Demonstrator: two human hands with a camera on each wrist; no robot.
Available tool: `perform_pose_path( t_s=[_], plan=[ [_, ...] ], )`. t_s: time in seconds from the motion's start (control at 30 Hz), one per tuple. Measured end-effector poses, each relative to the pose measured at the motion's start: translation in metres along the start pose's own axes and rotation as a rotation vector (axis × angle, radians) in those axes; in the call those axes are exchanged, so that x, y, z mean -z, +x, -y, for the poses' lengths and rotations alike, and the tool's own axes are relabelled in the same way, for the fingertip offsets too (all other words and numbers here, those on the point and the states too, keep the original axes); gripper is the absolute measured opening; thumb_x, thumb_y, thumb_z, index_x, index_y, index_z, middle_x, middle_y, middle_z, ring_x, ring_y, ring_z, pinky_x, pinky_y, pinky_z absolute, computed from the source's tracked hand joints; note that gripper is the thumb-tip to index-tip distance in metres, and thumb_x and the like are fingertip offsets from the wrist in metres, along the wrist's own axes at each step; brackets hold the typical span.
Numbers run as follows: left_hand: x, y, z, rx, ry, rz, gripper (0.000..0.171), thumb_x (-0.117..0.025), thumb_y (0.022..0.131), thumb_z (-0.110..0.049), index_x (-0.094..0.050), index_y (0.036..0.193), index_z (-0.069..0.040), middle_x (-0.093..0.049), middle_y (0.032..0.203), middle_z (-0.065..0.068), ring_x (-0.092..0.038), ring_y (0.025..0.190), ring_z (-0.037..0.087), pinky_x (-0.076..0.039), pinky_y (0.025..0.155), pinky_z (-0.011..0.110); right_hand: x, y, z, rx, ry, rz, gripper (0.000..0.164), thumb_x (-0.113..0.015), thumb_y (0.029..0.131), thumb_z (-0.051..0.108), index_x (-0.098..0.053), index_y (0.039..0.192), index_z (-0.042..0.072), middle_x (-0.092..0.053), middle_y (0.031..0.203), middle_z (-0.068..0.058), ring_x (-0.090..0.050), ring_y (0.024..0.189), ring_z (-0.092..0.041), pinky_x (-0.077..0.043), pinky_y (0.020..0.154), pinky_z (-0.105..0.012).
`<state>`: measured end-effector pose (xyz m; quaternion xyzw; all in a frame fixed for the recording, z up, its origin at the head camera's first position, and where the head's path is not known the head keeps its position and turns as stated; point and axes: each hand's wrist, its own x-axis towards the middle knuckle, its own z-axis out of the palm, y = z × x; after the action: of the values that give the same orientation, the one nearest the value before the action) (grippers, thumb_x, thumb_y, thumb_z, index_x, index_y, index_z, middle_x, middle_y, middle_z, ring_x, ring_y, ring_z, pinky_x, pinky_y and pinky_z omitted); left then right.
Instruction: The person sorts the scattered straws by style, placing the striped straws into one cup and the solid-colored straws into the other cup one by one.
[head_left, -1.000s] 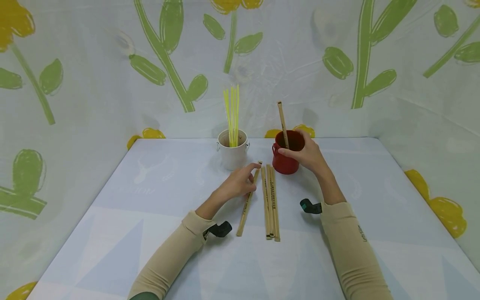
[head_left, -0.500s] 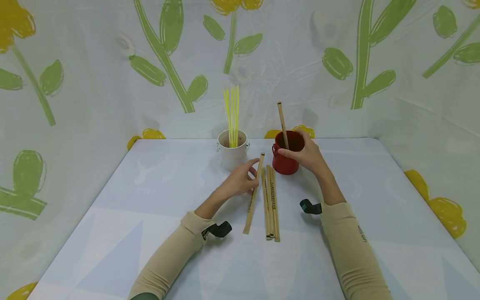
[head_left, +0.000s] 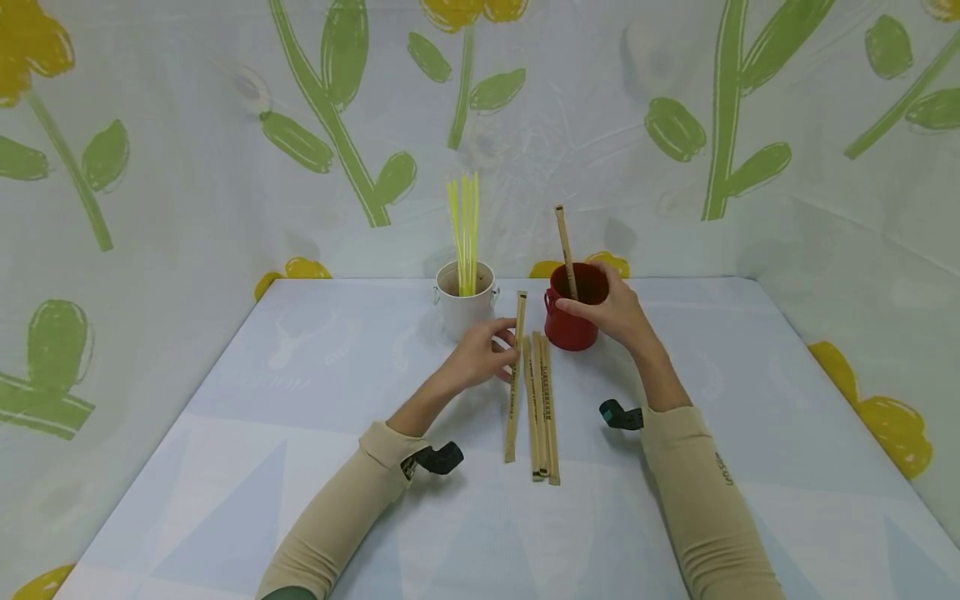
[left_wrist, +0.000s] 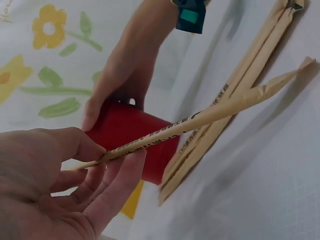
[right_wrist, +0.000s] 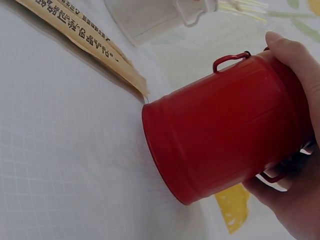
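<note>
My left hand point(head_left: 478, 358) pinches a slim stick in a brown paper wrapper point(head_left: 513, 417) between thumb and fingers. In the left wrist view the printed wrapper point(left_wrist: 200, 119) slants past the fingertips, its far end lifted off the table. My right hand point(head_left: 621, 310) grips the rim of a small red bucket point(head_left: 572, 329), which stands upright on the table. One paper-wrapped stick point(head_left: 564, 237) leans inside the bucket, its lower end hidden. Several more wrapped sticks point(head_left: 542, 408) lie side by side just right of the held one. The right wrist view shows the bucket's wall point(right_wrist: 225, 125) and wire-loop handles.
A white bucket point(head_left: 465, 317) holding several thin yellow sticks point(head_left: 467, 233) stands left of the red one, near the table's back edge. Behind the table point(head_left: 337, 500) hangs a flower-printed cloth point(head_left: 555, 108). Each wrist wears a black camera point(head_left: 441, 458).
My left hand has lifted the wrapped stick, which now stands more upright and has shifted right and away from me. The right hand stays on the red bucket.
</note>
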<state>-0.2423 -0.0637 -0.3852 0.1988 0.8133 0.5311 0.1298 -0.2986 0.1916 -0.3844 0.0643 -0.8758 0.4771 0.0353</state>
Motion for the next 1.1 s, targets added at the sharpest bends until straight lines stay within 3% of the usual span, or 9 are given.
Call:
perform_pose_path(
  t_s=[0.37, 0.77, 1.1],
  plan=[
    [-0.002, 0.001, -0.008, -0.036, -0.011, -0.051, 0.034, -0.059, 0.097, -0.012, -0.058, 0.129, -0.001, -0.064, 0.107, 0.015, -0.069, 0.085, 0.021, -0.06, 0.067, 0.03, 0.0, -0.002, 0.001, 0.007, 0.015, 0.0, 0.094, -0.08, 0.074, 0.054, -0.032, 0.147, 0.019, -0.046, 0.145, -0.007, -0.043, 0.132, -0.028, -0.047, 0.102, -0.054],
    [-0.006, 0.011, -0.02, -0.102, -0.075, -0.148, 0.038, -0.059, 0.098, -0.015, -0.056, 0.134, -0.004, -0.066, 0.112, 0.016, -0.071, 0.085, 0.022, -0.06, 0.069, 0.029, -0.001, -0.003, 0.003, 0.014, 0.029, -0.005, 0.092, -0.081, 0.075, 0.051, -0.033, 0.147, 0.019, -0.046, 0.145, -0.007, -0.043, 0.132, -0.027, -0.047, 0.103, -0.053],
    [-0.011, 0.016, -0.028, -0.156, -0.099, -0.164, 0.039, -0.061, 0.095, -0.008, -0.055, 0.133, -0.006, -0.065, 0.112, 0.017, -0.07, 0.089, 0.025, -0.06, 0.071, 0.03, 0.001, -0.003, 0.002, 0.008, 0.037, -0.003, 0.091, -0.08, 0.076, 0.05, -0.033, 0.147, 0.019, -0.046, 0.145, -0.007, -0.043, 0.132, -0.028, -0.046, 0.104, -0.054]
  ],
)
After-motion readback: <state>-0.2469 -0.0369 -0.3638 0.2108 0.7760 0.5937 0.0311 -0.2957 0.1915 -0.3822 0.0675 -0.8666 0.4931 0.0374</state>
